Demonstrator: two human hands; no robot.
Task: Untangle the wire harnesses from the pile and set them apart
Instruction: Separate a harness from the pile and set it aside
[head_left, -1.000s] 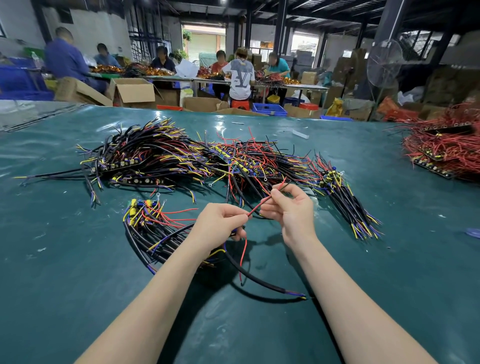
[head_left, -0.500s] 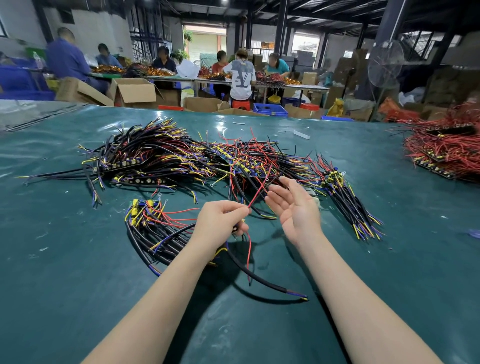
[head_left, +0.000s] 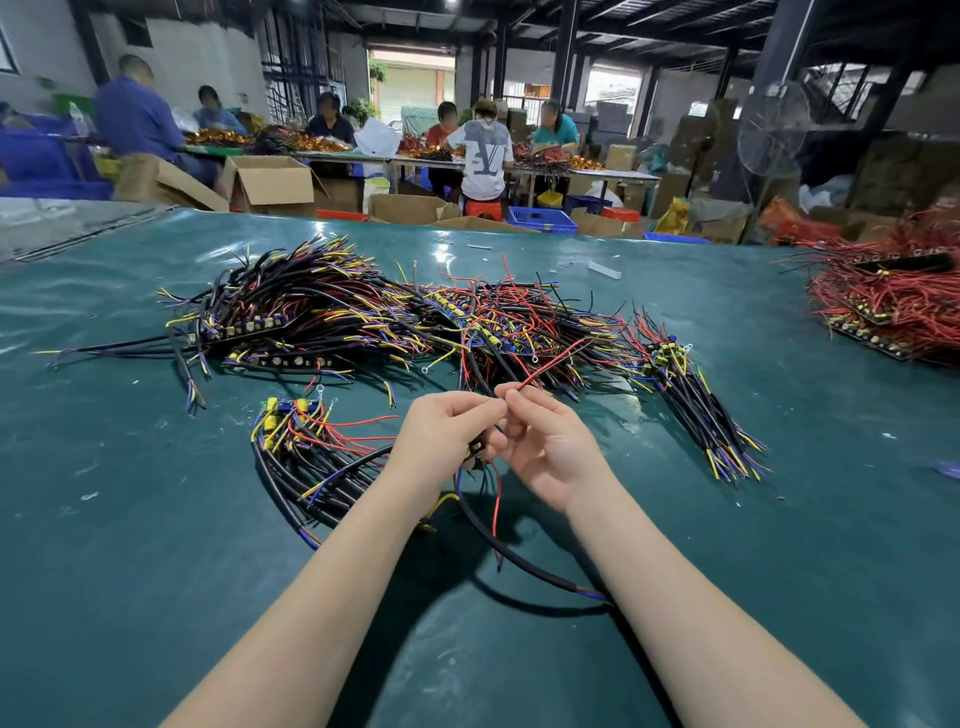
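A tangled pile of wire harnesses (head_left: 395, 317), black with red, yellow and blue leads, lies across the green table (head_left: 156, 571). My left hand (head_left: 441, 441) grips one harness; its black cable (head_left: 519, 558) and a red lead hang below and trail toward me. My right hand (head_left: 545, 441) pinches a red wire (head_left: 550, 364) of that harness at its fingertips, right next to the left hand's fingers. The wire runs up and right over the pile. A small separate bundle (head_left: 311, 452) lies left of my left hand. Another bundle (head_left: 696, 395) lies to the right.
A heap of red-wired harnesses (head_left: 893, 306) sits at the table's right edge. Cardboard boxes (head_left: 270, 182) and blue crates (head_left: 543, 218) stand beyond the far edge. Several people work at benches at the back. A fan (head_left: 774, 130) stands at the right.
My right hand, open with palm up half a second ago, has closed in on the left hand and pinches the red wire again. The left hand stays put, gripping the harness.
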